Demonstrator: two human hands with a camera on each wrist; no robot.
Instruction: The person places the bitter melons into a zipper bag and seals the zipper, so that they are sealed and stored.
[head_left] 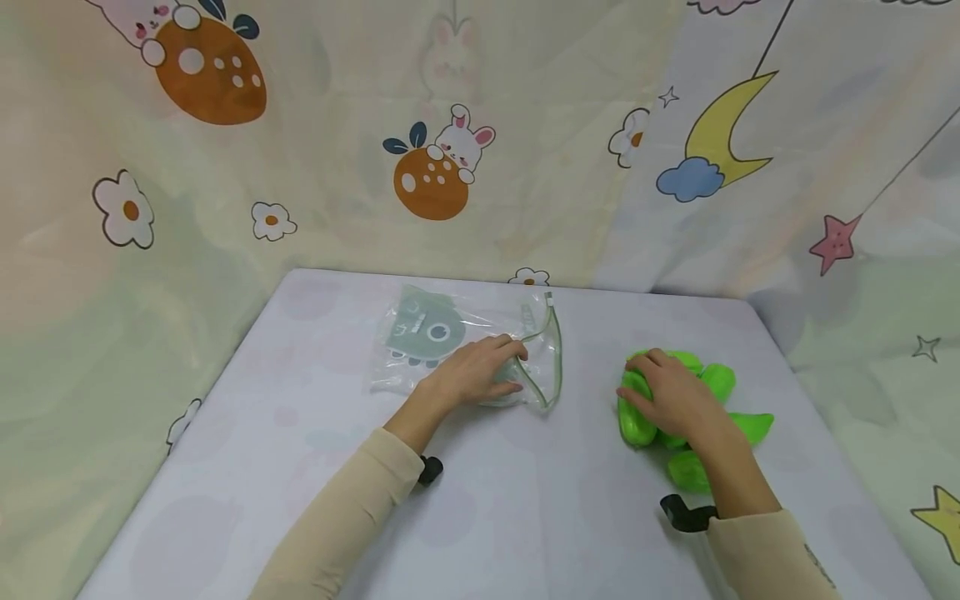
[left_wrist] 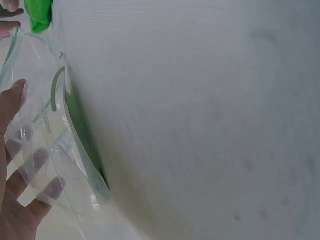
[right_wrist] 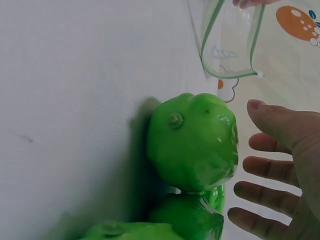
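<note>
A clear plastic zip bag (head_left: 427,329) with a green one-eyed creature print and green-edged mouth lies at the back of the table. My left hand (head_left: 472,371) is at its mouth, thumb and fingers spread apart, and the upper edge is drawn back from the lower one. In the left wrist view, fingers (left_wrist: 42,162) show through the film. At the right, my right hand (head_left: 671,396) is over a cluster of bright green bell peppers. Its fingers are extended beside one glossy pepper (right_wrist: 192,142), with a gap between them in the right wrist view.
The table (head_left: 225,500) has a pale cloth top. Behind it hangs a printed curtain (head_left: 322,125). More green peppers (head_left: 750,427) lie under and beside the right forearm. A black wrist mount (head_left: 686,514) sticks out by the right sleeve, another (head_left: 430,471) by the left.
</note>
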